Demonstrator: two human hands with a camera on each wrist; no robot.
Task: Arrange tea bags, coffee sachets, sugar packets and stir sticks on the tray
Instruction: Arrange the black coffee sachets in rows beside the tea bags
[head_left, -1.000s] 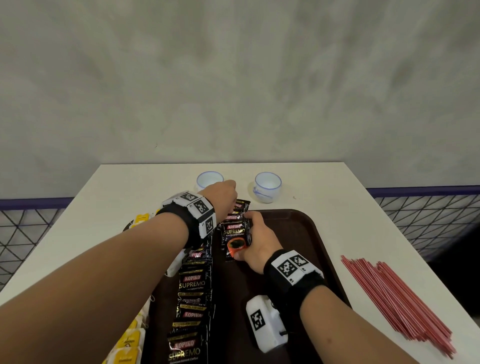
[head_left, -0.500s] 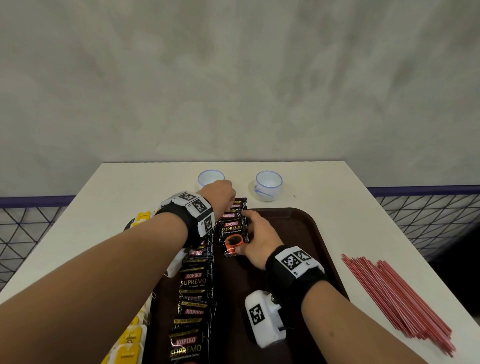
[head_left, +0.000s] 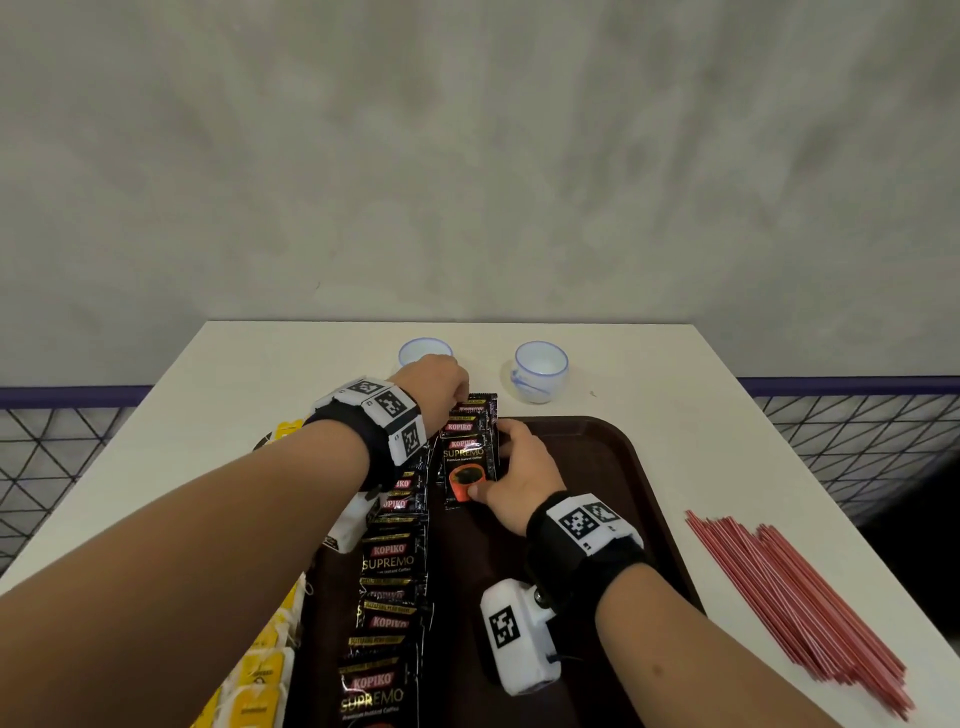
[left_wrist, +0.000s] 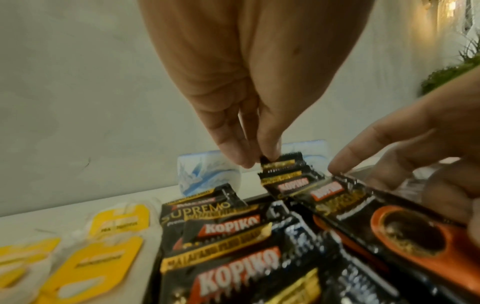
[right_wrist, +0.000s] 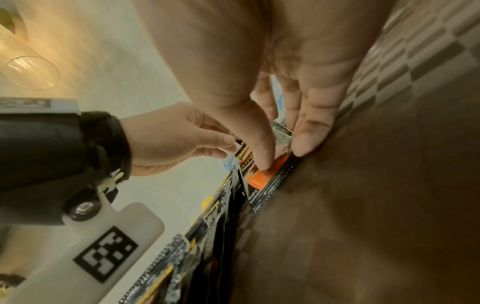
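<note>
A brown tray (head_left: 613, 467) carries a long column of black coffee sachets (head_left: 389, 561) along its left side. To its right, at the far end, starts a short second column of overlapping sachets (head_left: 467, 452). My left hand (head_left: 460, 395) pinches the top edge of the farthest sachet (left_wrist: 283, 164) there. My right hand (head_left: 491, 462) holds the nearest sachet (left_wrist: 389, 224): thumb on its orange cup picture (right_wrist: 259, 176), fingers (right_wrist: 309, 139) along its right edge. Yellow-tagged tea bags (head_left: 260, 670) lie left of the tray. Red stir sticks (head_left: 800, 608) lie on the table to its right.
Two small white cups with blue rims (head_left: 540, 369) (head_left: 421, 353) stand on the white table (head_left: 675, 395) just beyond the tray. The table's right edge is close to the stir sticks. The tray's right half is bare brown surface.
My right hand has slid its sachet away from me, up the tray, onto the short second column. My left hand has stayed at the column's far end.
</note>
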